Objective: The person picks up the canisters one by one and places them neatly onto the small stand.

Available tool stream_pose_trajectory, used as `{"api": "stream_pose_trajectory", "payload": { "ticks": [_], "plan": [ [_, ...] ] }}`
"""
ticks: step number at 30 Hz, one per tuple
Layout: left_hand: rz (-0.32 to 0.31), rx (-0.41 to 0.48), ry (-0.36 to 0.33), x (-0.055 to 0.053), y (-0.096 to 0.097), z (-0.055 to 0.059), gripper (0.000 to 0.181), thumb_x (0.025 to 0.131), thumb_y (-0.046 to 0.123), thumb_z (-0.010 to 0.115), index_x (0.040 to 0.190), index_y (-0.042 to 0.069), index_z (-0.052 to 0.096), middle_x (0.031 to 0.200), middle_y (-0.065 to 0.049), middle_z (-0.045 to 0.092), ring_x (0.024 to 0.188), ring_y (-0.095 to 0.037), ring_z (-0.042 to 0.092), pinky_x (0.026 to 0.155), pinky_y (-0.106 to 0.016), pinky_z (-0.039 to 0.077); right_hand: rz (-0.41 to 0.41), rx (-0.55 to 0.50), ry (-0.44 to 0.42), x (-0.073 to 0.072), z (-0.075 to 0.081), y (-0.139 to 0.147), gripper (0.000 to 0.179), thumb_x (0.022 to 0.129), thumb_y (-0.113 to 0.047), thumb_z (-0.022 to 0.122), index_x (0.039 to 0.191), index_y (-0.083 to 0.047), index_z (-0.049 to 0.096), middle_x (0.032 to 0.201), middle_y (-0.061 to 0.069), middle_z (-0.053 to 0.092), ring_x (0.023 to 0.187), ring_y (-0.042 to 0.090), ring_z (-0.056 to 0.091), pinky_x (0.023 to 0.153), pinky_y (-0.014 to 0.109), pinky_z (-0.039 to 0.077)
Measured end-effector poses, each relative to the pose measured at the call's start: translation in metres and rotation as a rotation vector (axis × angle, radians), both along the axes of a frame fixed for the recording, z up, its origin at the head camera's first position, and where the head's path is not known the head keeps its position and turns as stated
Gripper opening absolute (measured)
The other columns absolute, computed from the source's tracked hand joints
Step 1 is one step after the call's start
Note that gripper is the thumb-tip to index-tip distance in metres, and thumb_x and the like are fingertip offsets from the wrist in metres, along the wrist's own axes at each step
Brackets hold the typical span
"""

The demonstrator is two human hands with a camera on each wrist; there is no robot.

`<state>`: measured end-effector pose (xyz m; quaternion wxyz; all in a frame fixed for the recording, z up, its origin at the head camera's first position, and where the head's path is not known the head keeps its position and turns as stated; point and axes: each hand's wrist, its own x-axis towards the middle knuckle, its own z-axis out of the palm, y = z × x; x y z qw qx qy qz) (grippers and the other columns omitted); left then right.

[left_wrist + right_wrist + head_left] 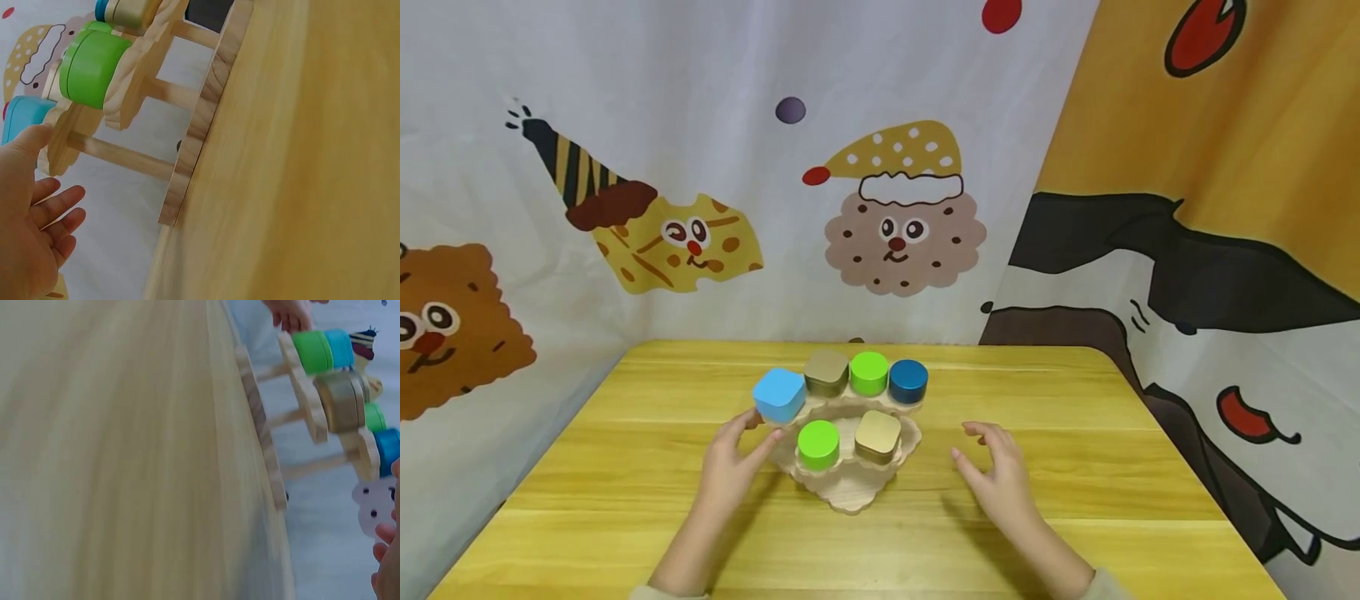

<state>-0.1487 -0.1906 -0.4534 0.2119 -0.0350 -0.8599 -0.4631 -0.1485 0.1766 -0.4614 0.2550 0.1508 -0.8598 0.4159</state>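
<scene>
A wooden tiered stand with scalloped edges and dowel posts stands on the table. On its upper tier sit a light blue rounded-square box, a brownish-gold rounded-square box, a green round box and a dark blue round box. Below them, the lower tier bears another green round box and a pale gold box. My left hand is at the stand's left side, close to the light blue box, fingers loose. Apart from the stand, on its right, my right hand hovers with nothing in it.
The yellow wood-grain table runs back to a cartoon-printed curtain. More of the table surface stretches on both sides of the stand. In the left wrist view, a post joins the base to a tier.
</scene>
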Motion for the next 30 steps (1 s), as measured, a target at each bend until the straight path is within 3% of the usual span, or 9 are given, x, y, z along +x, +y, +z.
{"api": "stream_pose_trajectory", "payload": {
  "ticks": [7,18,30],
  "plan": [
    [-0.040,-0.067,-0.040,0.000,-0.013,0.000,0.049,0.091,0.026,0.068,0.127,-0.005,0.055,0.118,-0.020,0.060,0.112,-0.036,0.051,0.094,-0.058,0.040,-0.043,0.050,-0.058,-0.004,-0.002,0.037,0.036,0.084,-0.013,0.075,0.116,-0.005,0.060,0.110,0.013,0.061,0.096,0.028,0.050,0.079,0.047,0.041],
    [-0.092,-0.222,-0.076,-0.001,-0.048,0.005,0.042,0.098,0.023,0.057,0.130,-0.005,0.053,0.119,-0.020,0.059,0.113,-0.038,0.050,0.089,-0.057,0.044,-0.118,0.148,-0.022,-0.017,0.007,0.090,0.024,0.085,-0.007,0.071,0.109,-0.002,0.065,0.108,0.013,0.062,0.095,0.028,0.051,0.075,0.049,0.044],
    [-0.099,-0.484,-0.025,-0.002,-0.081,0.018,0.041,0.092,0.014,0.064,0.127,-0.007,0.054,0.113,-0.025,0.061,0.103,-0.043,0.055,0.080,-0.057,0.047,-0.169,0.343,0.013,-0.032,0.028,0.136,0.035,0.084,-0.013,0.072,0.114,0.002,0.063,0.112,0.023,0.062,0.103,0.042,0.052,0.084,0.059,0.040]
  ]
}}
